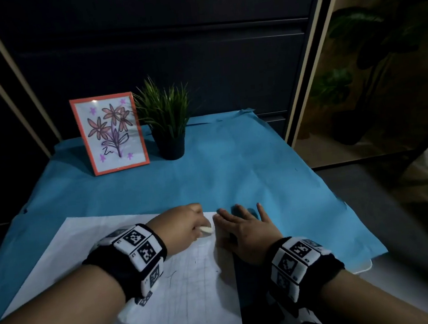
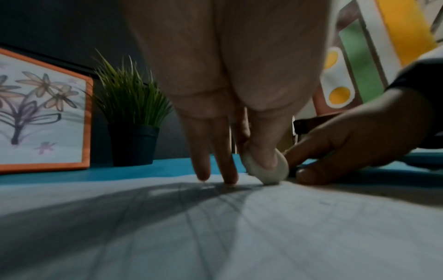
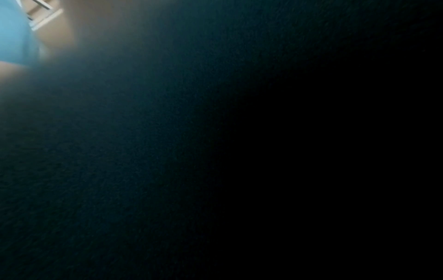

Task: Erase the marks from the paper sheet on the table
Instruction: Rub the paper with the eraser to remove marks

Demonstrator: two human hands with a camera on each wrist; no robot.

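Note:
A white paper sheet (image 1: 184,291) with faint pencil lines and small dark marks lies on the blue table cover (image 1: 235,175). My left hand (image 1: 185,225) pinches a small white eraser (image 1: 206,229) and presses it onto the sheet near its far right corner. In the left wrist view the eraser (image 2: 266,168) sits between thumb and fingers, touching the paper (image 2: 215,236). My right hand (image 1: 243,224) lies flat with straight, spread fingers on the sheet's right edge and the blue cover. The right wrist view is almost all dark.
An orange-framed flower drawing (image 1: 111,133) and a small potted plant (image 1: 168,124) stand at the back of the table. The table's right edge drops to a dark floor. A dark cabinet wall stands behind.

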